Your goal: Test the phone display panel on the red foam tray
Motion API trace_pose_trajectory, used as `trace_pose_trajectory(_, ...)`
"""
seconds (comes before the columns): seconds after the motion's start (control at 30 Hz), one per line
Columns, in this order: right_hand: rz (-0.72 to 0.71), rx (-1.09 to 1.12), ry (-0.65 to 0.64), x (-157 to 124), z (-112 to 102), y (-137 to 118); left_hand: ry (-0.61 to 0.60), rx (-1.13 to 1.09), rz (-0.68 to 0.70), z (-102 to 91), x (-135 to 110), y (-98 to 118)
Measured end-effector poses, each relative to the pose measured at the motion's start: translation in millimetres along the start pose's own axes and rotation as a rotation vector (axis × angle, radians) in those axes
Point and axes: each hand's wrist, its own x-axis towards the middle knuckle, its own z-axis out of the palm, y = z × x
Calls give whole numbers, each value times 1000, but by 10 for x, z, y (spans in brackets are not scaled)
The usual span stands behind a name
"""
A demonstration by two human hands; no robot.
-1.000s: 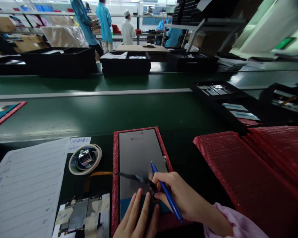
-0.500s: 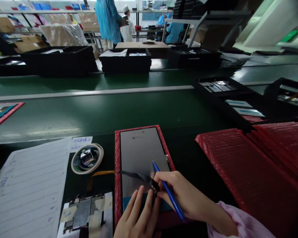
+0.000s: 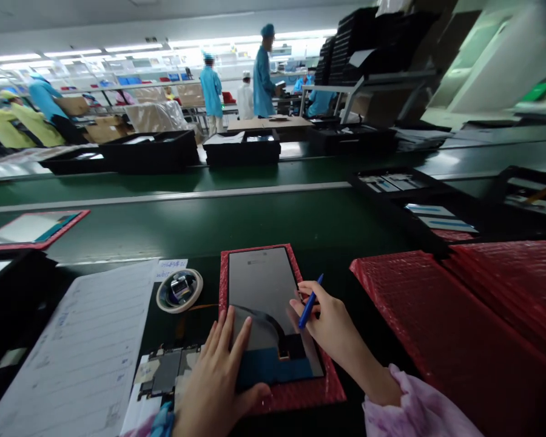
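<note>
A dark rectangular display panel [image 3: 261, 285] lies on a red bubble-wrap pad [image 3: 284, 397], with a blue film strip across its lower end. A thin black flex cable [image 3: 266, 320] curves over the panel's lower part. My left hand [image 3: 216, 382] rests on the panel's lower left corner, fingers spread and near the cable. My right hand [image 3: 330, 328] hovers over the panel's right edge, gripping a blue pen [image 3: 310, 309]. Left of the pad lie a ring of tape [image 3: 179, 290] and a paper-covered circuit board [image 3: 166, 373].
A lined paper sheet [image 3: 91, 340] lies at the left. Stacked red bubble bags [image 3: 437, 315] fill the right. Black trays [image 3: 414, 200] stand beyond them on a green conveyor belt [image 3: 164, 218]. Several people in gowns stand farther back.
My hands have moved apart, and the right hand with the pen has shifted up and right. The cable now lies curved on the panel. The view has tilted up, showing more of the room.
</note>
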Motion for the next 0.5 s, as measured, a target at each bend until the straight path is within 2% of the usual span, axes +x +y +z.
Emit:
trace_pose_trajectory(0.2, 57, 224, 65, 78, -3, 43, -142, -36, -42, -121, 37, 108)
trace_pose_trajectory(0.33, 63, 347, 109, 35, -9, -12, -200, -47, -78, -221, 4, 163)
trace_pose_trajectory(0.43, 102, 387, -66, -54, 20, -57, -197, 14, 28, -187, -92, 141)
trace_pose_trajectory(0.5, 135, 414, -170, -101, 41, -60, -99, 98, 103, -106, -184, 117)
